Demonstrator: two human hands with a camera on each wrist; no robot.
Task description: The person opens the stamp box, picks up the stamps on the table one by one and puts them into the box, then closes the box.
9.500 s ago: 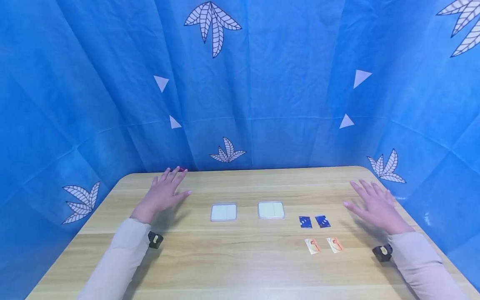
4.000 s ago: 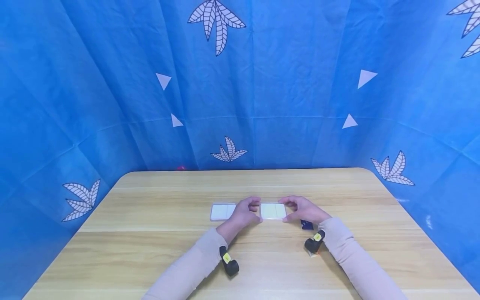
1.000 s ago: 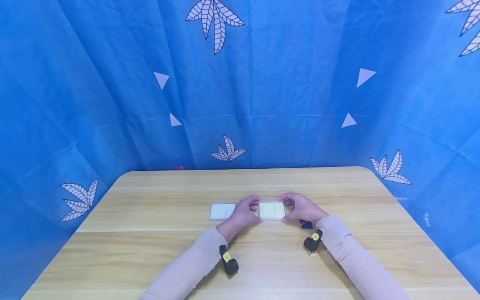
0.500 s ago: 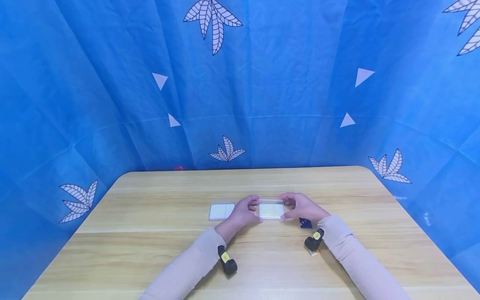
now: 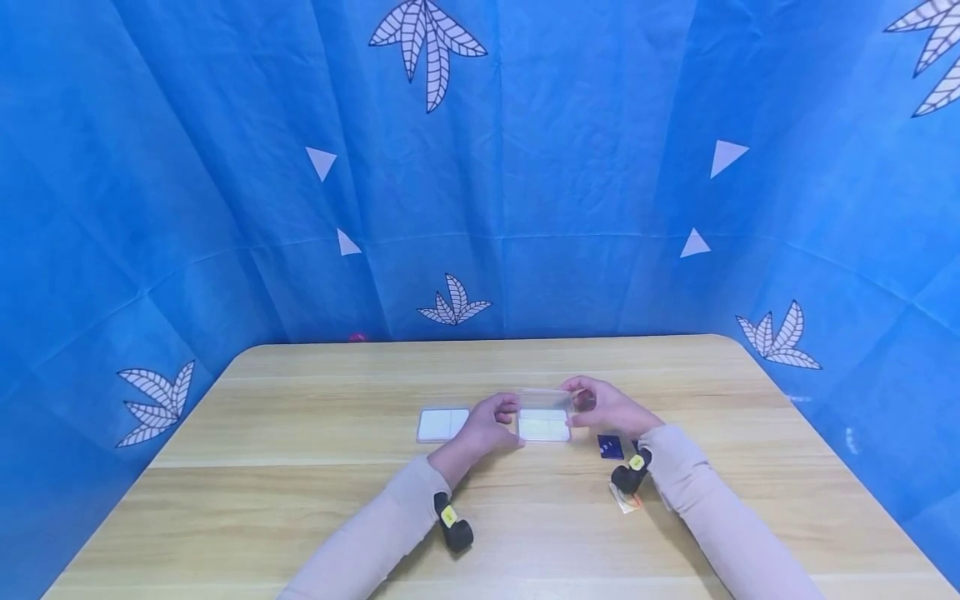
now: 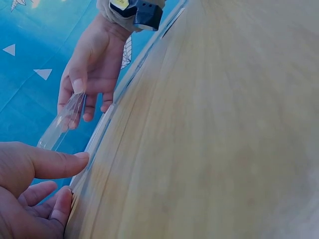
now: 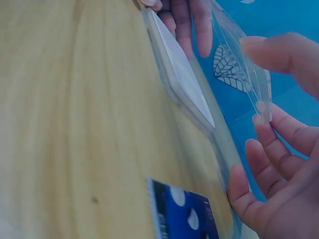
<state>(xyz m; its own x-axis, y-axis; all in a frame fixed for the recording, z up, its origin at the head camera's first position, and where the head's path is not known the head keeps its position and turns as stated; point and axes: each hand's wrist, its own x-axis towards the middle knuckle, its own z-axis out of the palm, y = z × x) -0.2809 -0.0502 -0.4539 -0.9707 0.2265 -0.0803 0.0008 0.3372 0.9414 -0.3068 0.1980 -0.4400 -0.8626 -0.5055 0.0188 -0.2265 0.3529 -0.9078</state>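
A shallow clear plastic case with a white inside lies on the table; its base [image 5: 543, 427] is flat and its clear lid [image 5: 542, 398] stands raised above it. My left hand [image 5: 483, 429] grips the base's left end between thumb and fingers. My right hand [image 5: 611, 408] pinches the right end of the lid [image 7: 241, 64], thumb on one face and fingertips on the other. From the right wrist view, a gap shows between lid and white base [image 7: 184, 82]. A second, similar case [image 5: 441, 424] lies flat to the left, its right end hidden by my left hand.
A blue printed card [image 5: 610, 447] lies right of the case, near my right wrist. An orange-and-white card [image 5: 626, 502] lies nearer me, partly under the black wrist camera [image 5: 630, 475]. A blue curtain [image 5: 502, 208] hangs behind the wooden table [image 5: 225, 517].
Both hands have come in from the table's sides to the right-hand case. In the last second my right hand has risen, lifting the clear lid off the base. The left hand has stayed.
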